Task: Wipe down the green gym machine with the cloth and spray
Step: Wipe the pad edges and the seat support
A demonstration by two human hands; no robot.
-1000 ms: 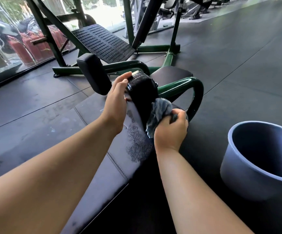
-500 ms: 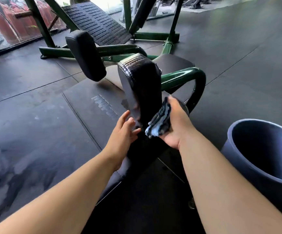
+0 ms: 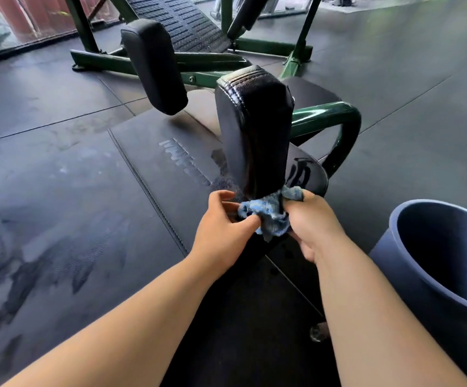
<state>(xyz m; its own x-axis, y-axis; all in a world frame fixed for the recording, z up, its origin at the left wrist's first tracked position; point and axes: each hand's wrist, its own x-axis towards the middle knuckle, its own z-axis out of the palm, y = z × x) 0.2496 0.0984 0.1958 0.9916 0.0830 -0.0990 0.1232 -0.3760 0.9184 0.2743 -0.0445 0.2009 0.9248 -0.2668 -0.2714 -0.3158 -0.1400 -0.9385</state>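
Bunched against base of near upright black pad [image 3: 254, 129] on green gym machine [image 3: 324, 115]: blue cloth [image 3: 268, 213]. Clamped at right end in right grip [image 3: 313, 222]; pinched at left end by left grip [image 3: 221, 227]. Near, at right: blue bucket [image 3: 391, 261].

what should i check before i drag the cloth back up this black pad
1. Cloth gripped: ok. The right hand grips the cloth and the left hand pinches its other end.
2. Cloth on the surface: ok, bunched at the base of the near pad.
3. Spray at hand: cannot tell, no bottle in view.
4. Bucket out of the way: ok, it stands to the right, apart from the forearm.
5. Far pad wiped: cannot tell.
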